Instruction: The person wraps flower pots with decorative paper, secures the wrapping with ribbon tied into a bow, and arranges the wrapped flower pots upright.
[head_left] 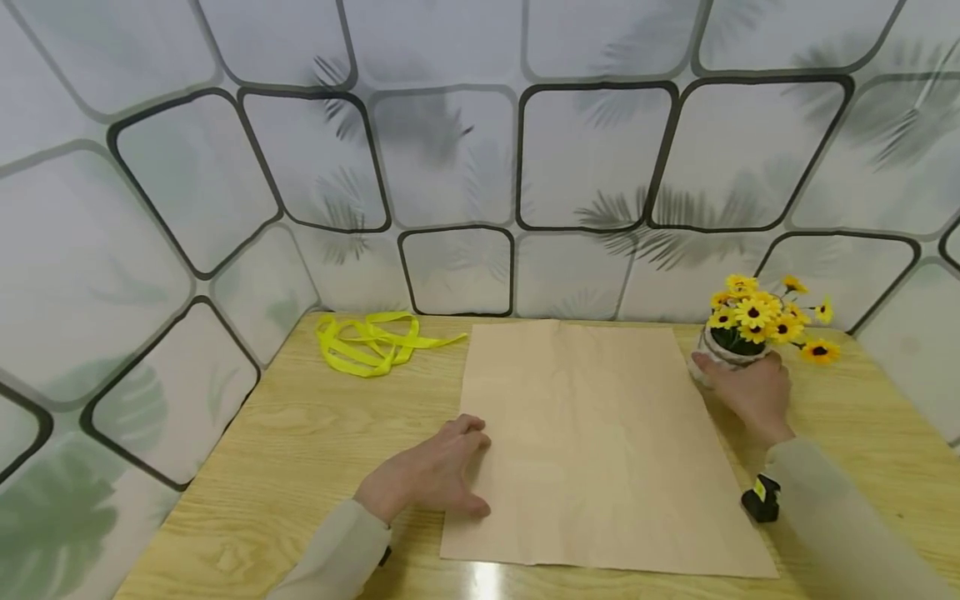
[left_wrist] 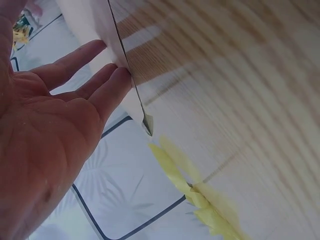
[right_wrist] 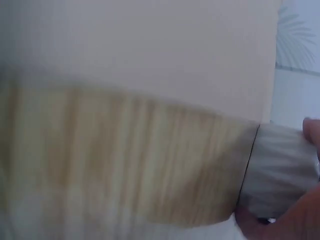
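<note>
Flowerpot (head_left: 717, 345); brown paper (head_left: 592, 442).
My right hand (head_left: 752, 394) grips the flowerpot; my left hand (head_left: 431, 471), loosely spread, at the paper's edge.

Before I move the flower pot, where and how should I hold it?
Probably best around the flower pot's side wall, below the rim, coming from the near side, thumb left and fingers right, as the right hand does. The pot is upright and its round wall suits a wrapped grip, while the flowers spread above and rightward.

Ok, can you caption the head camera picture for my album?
Right hand grips a pot of yellow flowers, left hand at the edge of brown paper, yellow ribbon beyond.
</note>
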